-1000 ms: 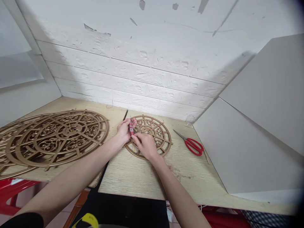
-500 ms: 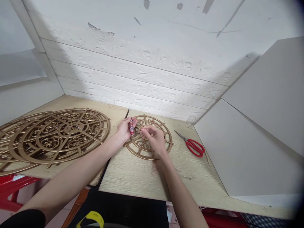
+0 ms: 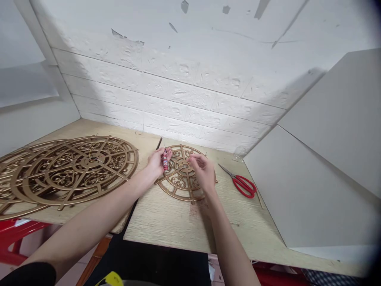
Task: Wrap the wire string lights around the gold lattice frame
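Here's the tube (image 3: 165,162), over the disc (image 3: 186,167) on its left side, in the left hand's (image 3: 156,161) curled fingers, while the right hand's (image 3: 205,171) fingers bunch, how tightly or on what I can't tell, and a slackened left grip could drop it.

- Round gold openwork panel (image 3: 186,167): spokes and scrollwork, lying flat near the far-left corner of the bench's (image 3: 172,222) right-hand board.
- Narrow red printed tube (image 3: 165,161): held slightly tilted by the panel's left side.
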Demonstrator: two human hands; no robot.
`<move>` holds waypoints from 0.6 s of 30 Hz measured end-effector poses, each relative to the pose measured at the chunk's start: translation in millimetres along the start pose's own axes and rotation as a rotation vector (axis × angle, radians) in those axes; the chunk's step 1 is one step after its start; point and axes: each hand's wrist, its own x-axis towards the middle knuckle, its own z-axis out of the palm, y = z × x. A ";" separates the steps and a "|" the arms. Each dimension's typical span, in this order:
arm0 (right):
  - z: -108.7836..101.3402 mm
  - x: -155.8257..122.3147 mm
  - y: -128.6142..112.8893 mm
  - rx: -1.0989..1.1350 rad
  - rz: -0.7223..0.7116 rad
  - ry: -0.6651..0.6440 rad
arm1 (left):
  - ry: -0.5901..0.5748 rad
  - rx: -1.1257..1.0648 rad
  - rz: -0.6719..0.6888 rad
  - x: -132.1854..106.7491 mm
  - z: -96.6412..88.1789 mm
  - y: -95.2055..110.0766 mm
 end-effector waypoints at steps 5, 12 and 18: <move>9.4 -6.2 7.2 -0.426 -0.328 -0.300 | -0.015 0.007 -0.008 -0.7 0.3 -1.0; 16.3 -9.6 15.2 -0.480 -0.337 -0.438 | -0.033 -0.010 -0.010 -1.6 1.4 2.2; 14.7 -8.5 12.9 -0.417 -0.329 -0.381 | -0.019 -0.005 -0.038 -3.2 3.4 5.7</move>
